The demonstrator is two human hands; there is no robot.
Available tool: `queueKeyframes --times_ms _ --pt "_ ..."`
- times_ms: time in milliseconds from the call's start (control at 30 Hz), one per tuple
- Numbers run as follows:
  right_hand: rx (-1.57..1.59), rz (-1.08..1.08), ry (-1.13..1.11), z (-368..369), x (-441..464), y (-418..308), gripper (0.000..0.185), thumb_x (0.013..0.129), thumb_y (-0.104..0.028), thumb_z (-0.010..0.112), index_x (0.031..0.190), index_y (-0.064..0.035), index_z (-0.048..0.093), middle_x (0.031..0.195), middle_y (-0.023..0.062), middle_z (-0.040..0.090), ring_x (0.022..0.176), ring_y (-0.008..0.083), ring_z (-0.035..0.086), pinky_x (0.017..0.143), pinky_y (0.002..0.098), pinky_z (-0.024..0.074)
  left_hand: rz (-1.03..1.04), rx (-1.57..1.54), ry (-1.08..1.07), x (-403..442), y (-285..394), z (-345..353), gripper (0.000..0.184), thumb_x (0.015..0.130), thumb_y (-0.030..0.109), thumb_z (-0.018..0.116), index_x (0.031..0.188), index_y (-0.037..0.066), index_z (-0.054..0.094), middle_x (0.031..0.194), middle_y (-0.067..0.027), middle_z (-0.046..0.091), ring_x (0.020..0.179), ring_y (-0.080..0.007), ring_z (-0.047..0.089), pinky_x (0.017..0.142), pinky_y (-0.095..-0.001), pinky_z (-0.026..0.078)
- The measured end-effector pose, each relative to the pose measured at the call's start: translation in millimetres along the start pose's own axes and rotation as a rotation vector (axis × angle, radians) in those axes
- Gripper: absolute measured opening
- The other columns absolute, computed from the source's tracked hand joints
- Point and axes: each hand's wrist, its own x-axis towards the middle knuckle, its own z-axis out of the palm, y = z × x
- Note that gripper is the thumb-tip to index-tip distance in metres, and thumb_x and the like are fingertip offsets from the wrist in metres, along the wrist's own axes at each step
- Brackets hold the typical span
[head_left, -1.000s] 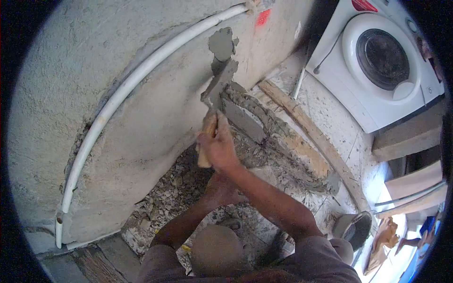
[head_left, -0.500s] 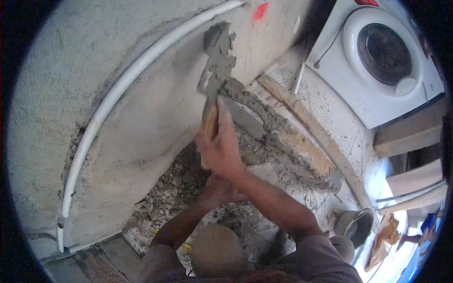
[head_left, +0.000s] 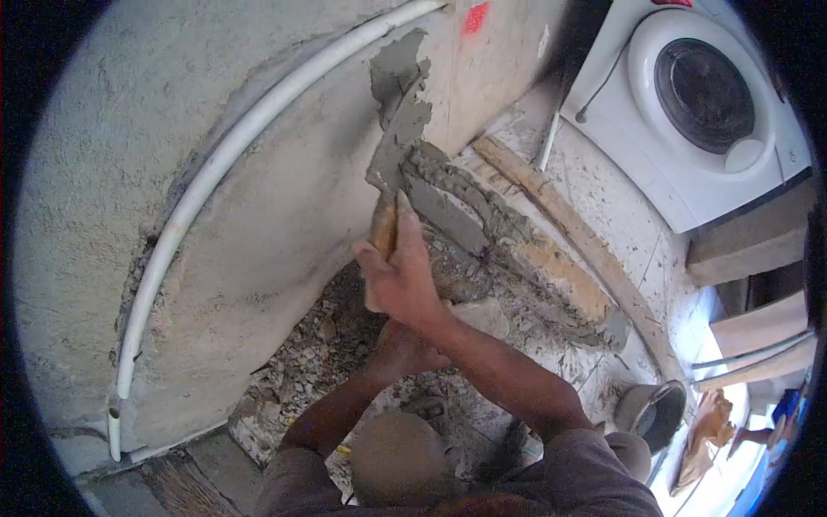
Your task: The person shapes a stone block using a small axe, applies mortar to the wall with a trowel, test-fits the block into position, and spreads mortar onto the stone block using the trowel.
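Note:
My right hand [head_left: 401,271] is closed round the wooden handle of a trowel [head_left: 385,226]. The trowel's blade, smeared with grey mortar, points up along the wall and lies against a wet mortar patch [head_left: 396,62]. Below my right wrist is my left hand [head_left: 407,346], partly covered by it; its fingers are hidden, so what it holds cannot be made out. A pale flat piece [head_left: 482,317] shows just beyond it. To the right of the trowel runs a low ledge [head_left: 551,267] with mortar along its edge.
A white pipe [head_left: 207,185] curves along the wall. Broken rubble [head_left: 314,345] covers the floor beneath my hands. At the right are a wooden plank [head_left: 577,237], a bucket [head_left: 652,414] and a white washing machine [head_left: 680,112]. My knee [head_left: 401,461] is at the bottom.
The trowel blade has tilted and slid over the mortar at the corner, leaving the upper patch smoother. My right hand has barely shifted; my left hand stays below it.

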Motion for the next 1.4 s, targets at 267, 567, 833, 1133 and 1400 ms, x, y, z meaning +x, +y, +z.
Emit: queueKeyframes --times_ms 267,567,833,1133,1400 --pt "-0.371 -0.455 0.031 37.0 -22.3 -18.1 0.068 0.084 -0.002 0.053 0.139 0.0064 0.013 0.124 0.0282 0.037 0.116 0.0407 0.039 0.1 0.0443 0.0321 0.13 0.641 0.283 -6.8 -28.4 54.3 0.061 0.086 0.039 0.052 0.132 0.002 0.039 0.133 -0.019 0.044 0.119 -0.0342 0.045 0.095 -0.0491 0.037" --pt "0.486 0.344 0.03 11.1 -26.1 8.4 0.067 0.088 -0.005 0.054 0.141 -0.0001 0.014 0.109 0.0134 0.05 0.082 0.0204 0.056 0.068 0.0315 0.0502 -0.093 -0.858 0.191 -16.2 -39.7 71.0 0.052 0.096 0.039 0.033 0.138 0.009 0.033 0.137 -0.0099 0.038 0.131 -0.0291 0.033 0.11 -0.0431 0.023" --pt "0.177 0.353 -0.006 20.8 -0.5 52.1 0.064 0.088 -0.006 0.053 0.14 -0.0007 0.016 0.099 0.011 0.052 0.072 0.0163 0.056 0.061 0.0296 0.0492 0.03 0.082 0.226 -9.0 -18.0 41.3 0.062 0.085 0.04 0.056 0.134 0.008 0.037 0.125 -0.011 0.047 0.113 -0.0251 0.047 0.099 -0.0409 0.035" --pt "0.269 0.168 0.012 19.1 -16.0 42.9 0.073 0.086 -0.017 0.059 0.139 0.0071 0.016 0.137 0.029 0.032 0.13 0.0375 0.033 0.107 0.0387 0.0258 -0.071 0.0 0.005 -8.7 -12.4 24.5 0.067 0.086 0.045 0.049 0.14 0.009 0.032 0.128 -0.0151 0.044 0.112 -0.0291 0.046 0.097 -0.0436 0.035" --pt "0.075 0.02 0.037 19.2 -15.5 21.6 0.068 0.088 -0.007 0.055 0.142 0.0005 0.014 0.099 0.0095 0.051 0.076 0.0152 0.055 0.066 0.0294 0.0491 0.0 0.061 0.137 -7.1 -29.7 55.6 0.063 0.084 0.039 0.051 0.136 0.007 0.036 0.126 -0.0146 0.044 0.12 -0.0306 0.041 0.102 -0.0435 0.03"
